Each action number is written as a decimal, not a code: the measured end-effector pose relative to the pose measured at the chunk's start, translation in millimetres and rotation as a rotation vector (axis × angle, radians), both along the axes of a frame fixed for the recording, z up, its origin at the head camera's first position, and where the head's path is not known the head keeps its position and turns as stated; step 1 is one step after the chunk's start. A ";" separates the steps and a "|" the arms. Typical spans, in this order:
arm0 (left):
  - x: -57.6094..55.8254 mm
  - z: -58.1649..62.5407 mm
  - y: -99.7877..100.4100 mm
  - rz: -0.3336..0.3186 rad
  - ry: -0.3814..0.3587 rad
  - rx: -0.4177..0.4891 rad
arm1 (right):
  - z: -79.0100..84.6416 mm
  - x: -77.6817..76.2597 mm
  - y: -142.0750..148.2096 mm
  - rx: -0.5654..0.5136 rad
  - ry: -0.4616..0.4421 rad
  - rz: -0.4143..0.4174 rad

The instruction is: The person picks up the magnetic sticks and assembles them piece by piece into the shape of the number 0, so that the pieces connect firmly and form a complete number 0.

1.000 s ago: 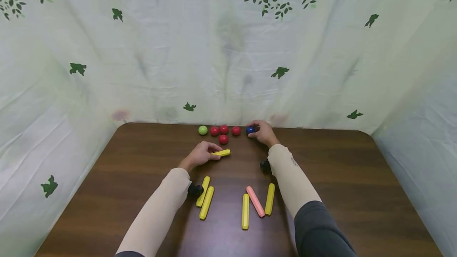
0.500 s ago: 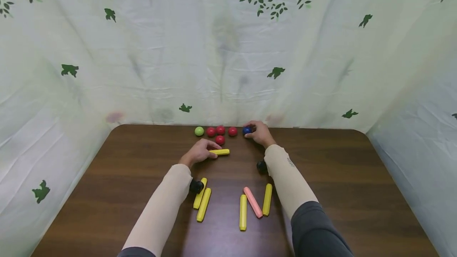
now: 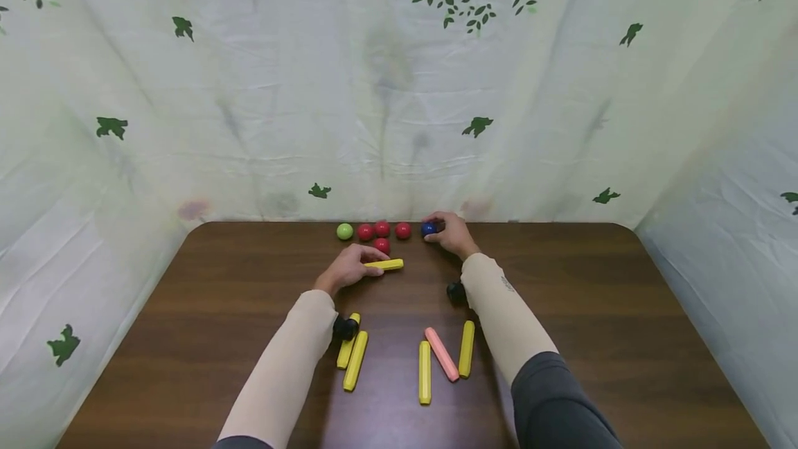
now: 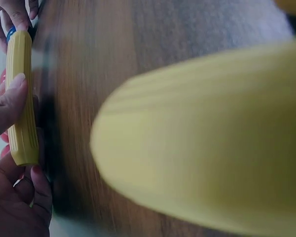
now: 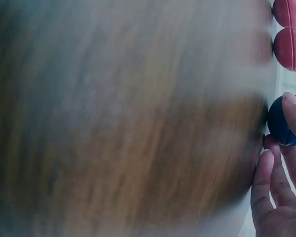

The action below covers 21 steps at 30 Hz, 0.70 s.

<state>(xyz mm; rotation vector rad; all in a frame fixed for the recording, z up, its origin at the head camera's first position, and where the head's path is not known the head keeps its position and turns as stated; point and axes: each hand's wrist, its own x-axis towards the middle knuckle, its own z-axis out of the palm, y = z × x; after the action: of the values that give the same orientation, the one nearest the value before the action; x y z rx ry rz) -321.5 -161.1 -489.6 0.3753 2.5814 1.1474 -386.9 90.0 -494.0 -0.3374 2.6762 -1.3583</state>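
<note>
Left hand (image 3: pixel 351 266): thumb and fingers clamped on a yellow ribbed bar (image 3: pixel 389 265). The left wrist view shows the thumb pressed across the bar's side, with fingers at its near end. The bar lies crosswise near the far edge of the wood-grain worktop (image 3: pixel 561 310), its free end pointing right. Whether it touches the surface cannot be determined.

Right hand (image 3: pixel 454 233): thumb and fingers pinch a blue ball (image 3: pixel 427 229) at the far edge, to the right of the other balls. In the right wrist view the thumb lies over the ball; a visible seam runs round it.

Other balls: one green ball (image 3: pixel 345 231) at the left end of the group; three red balls beside it along the far edge, the rightmost red ball (image 3: pixel 403 231) lying between its neighbours and the blue one. A fourth, the front red ball (image 3: pixel 382 245), sits nearer the person, just beyond the left hand and partly hidden by it.

Other bars, nearer the person: two yellow, side by side and slanted, by the left forearm, one partly covered by the black wrist camera (image 3: pixel 346 328). To their right, a pink bar (image 3: pixel 442 354) lies slanted between two more yellow ones.

Backdrop: pale cloth (image 3: pixel 312 89) with green leaf print, hanging behind the worktop; creases and faint stains noted.
</note>
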 end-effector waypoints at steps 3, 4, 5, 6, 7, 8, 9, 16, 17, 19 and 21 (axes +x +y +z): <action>-0.5 -1.0 0.2 0.000 0.016 -0.011 | -0.4 -0.3 -0.1 0.001 -0.007 -0.002; -0.7 -1.4 0.3 0.005 0.016 -0.009 | -1.0 -0.7 -0.2 0.004 -0.008 -0.002; -0.9 -1.4 0.2 0.011 0.016 -0.007 | -1.5 -1.1 -0.4 0.006 -0.010 -0.002; -1.0 -1.5 0.0 0.017 0.015 -0.003 | -2.0 -1.5 -0.7 0.006 -0.013 -0.002; -0.9 -1.5 0.5 0.020 0.016 0.000 | -2.1 -1.3 -0.3 0.005 -0.016 -0.004; -0.8 -1.3 0.9 0.022 0.017 0.002 | -2.2 -1.1 0.1 0.003 -0.017 -0.007; -0.6 -1.1 1.0 0.021 0.021 0.002 | -2.3 -0.8 0.4 0.002 -0.018 -0.010; -1.3 2.0 1.6 0.013 0.002 -0.004 | 1.9 5.0 2.1 -0.011 -0.038 -0.049; -1.6 2.4 1.5 0.008 0.001 -0.006 | 3.0 6.5 2.4 -0.010 -0.043 -0.050; -2.3 2.6 1.4 0.008 -0.003 -0.012 | 4.2 9.7 2.7 -0.008 -0.052 -0.053; -2.5 3.3 1.0 0.008 -0.002 -0.018 | 5.6 13.7 2.5 -0.012 -0.064 -0.048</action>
<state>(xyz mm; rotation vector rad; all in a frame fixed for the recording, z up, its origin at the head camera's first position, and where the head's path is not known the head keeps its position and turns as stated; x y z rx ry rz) -324.0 -160.0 -486.3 0.3598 2.5920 1.1259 -373.2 92.6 -488.4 -0.2277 2.6415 -1.3750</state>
